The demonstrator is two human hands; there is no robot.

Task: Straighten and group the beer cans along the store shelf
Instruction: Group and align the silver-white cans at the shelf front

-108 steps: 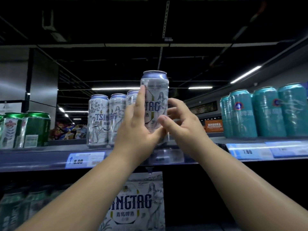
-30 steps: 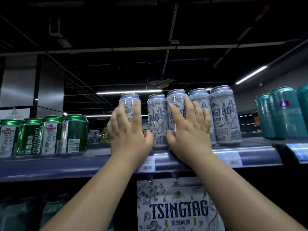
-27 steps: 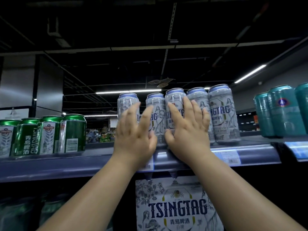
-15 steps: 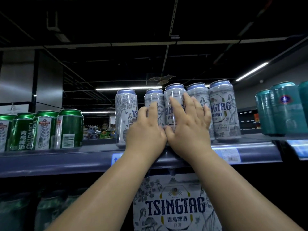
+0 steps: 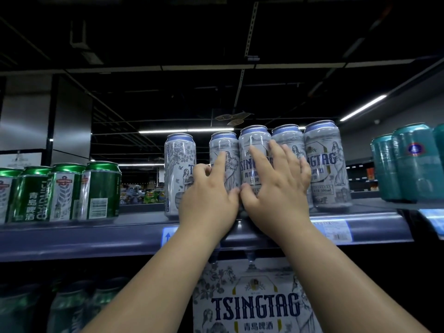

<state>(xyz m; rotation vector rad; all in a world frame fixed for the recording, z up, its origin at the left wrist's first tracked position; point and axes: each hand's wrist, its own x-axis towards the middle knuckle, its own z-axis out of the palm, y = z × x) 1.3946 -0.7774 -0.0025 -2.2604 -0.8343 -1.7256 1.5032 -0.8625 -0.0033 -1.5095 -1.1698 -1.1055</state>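
Five tall white beer cans stand on the shelf [image 5: 101,236]. The leftmost can [image 5: 179,162] stands a little apart from the other four. My left hand [image 5: 209,203] wraps the second can [image 5: 223,147], with its index finger up the front and the other fingers curled into the gap at the can's left. My right hand [image 5: 276,186] lies flat with fingers spread across the third can [image 5: 254,140] and the fourth can [image 5: 287,137]. The two thumbs touch. The fifth can [image 5: 324,164] stands untouched at the right end, label forward.
Short green cans [image 5: 101,188] stand in a row at the left, with a gap before the white ones. Teal cans [image 5: 408,164] stand at the right. Price tags [image 5: 336,230] sit on the shelf edge. A white beer carton [image 5: 257,306] stands below.
My left hand slid right from the leftmost white can onto the second one, leaving the leftmost uncovered. My right hand stayed pressed on the third and fourth cans.
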